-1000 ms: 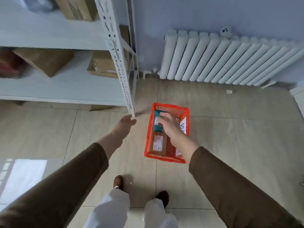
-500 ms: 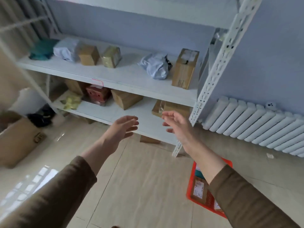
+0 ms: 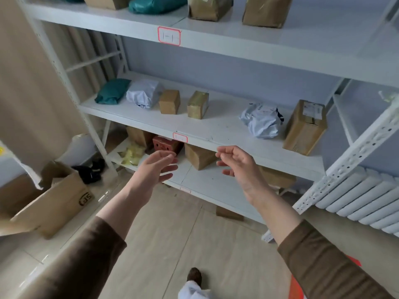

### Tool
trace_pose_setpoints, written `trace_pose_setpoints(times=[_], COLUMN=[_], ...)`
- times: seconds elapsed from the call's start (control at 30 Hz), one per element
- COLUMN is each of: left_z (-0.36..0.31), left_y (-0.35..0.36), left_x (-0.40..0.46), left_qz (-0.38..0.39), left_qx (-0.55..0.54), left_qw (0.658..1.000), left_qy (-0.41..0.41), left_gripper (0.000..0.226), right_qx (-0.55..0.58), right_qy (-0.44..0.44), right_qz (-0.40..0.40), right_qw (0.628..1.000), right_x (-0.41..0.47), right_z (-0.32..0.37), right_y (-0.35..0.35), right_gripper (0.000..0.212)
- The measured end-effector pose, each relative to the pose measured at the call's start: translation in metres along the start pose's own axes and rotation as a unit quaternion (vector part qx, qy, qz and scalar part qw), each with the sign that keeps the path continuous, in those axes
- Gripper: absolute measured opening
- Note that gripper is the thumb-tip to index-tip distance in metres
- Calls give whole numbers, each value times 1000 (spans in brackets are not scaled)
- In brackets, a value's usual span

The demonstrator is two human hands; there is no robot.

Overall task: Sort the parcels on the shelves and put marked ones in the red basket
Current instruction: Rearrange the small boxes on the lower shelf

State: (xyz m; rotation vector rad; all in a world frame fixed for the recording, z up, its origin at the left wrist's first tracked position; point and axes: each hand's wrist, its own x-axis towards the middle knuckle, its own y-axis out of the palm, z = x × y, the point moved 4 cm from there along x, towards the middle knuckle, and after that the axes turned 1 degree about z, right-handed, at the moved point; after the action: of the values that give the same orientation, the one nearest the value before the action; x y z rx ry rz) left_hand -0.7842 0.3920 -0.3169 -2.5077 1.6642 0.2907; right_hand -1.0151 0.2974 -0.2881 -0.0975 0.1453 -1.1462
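Both hands are raised in front of the shelves, empty and apart: the left hand [image 3: 155, 169] has its fingers loosely spread, palm turned inward, and the right hand [image 3: 237, 162] has its fingers half curled around nothing. They hover level with the front edge of the middle shelf [image 3: 216, 130], touching no parcel. On that shelf, from left to right, stand a teal bag [image 3: 112, 91], a white bag [image 3: 144, 93], a small box [image 3: 170, 101] and a taped box [image 3: 198, 104] just beside it, then, well apart, a crumpled grey bag [image 3: 262, 119] and a tall box [image 3: 305, 127] with a label on top. The top shelf [image 3: 129, 29] carries more boxes and a teal bag (only their lower parts show), and a red-bordered tag [image 3: 169, 36] is stuck on its edge; a smaller tag [image 3: 180, 137] sits on the middle shelf's edge. The bottom shelf [image 3: 205, 184] holds a red box [image 3: 166, 144], a brown box [image 3: 199, 156] and yellow packets [image 3: 132, 155]. The red basket [image 3: 296, 289] shows only as a sliver at the lower right, mostly hidden behind the right sleeve [image 3: 323, 266]. An open carton [image 3: 51, 203] stands on the floor at left, and a radiator [image 3: 362, 199] lines the wall at right.
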Motion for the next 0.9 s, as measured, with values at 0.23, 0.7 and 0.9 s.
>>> trace_pose_setpoints(times=[0.23, 0.7, 0.9], left_z=[-31, -75, -68], left_y=[-31, -35, -15], left_x=[129, 368, 457], left_qz=[19, 125, 194], left_qx=[16, 57, 65], left_qw=[1000, 989, 976], left_qy=[-15, -55, -77], left_gripper=[29, 19, 61], right_qx=[29, 9, -26], right_qy=[6, 92, 187], right_qz=[-23, -115, -185], right_qw=[999, 989, 964], right_x=[136, 357, 432], right_z=[0, -13, -41], right_y=[44, 78, 89], right_gripper=[16, 9, 47])
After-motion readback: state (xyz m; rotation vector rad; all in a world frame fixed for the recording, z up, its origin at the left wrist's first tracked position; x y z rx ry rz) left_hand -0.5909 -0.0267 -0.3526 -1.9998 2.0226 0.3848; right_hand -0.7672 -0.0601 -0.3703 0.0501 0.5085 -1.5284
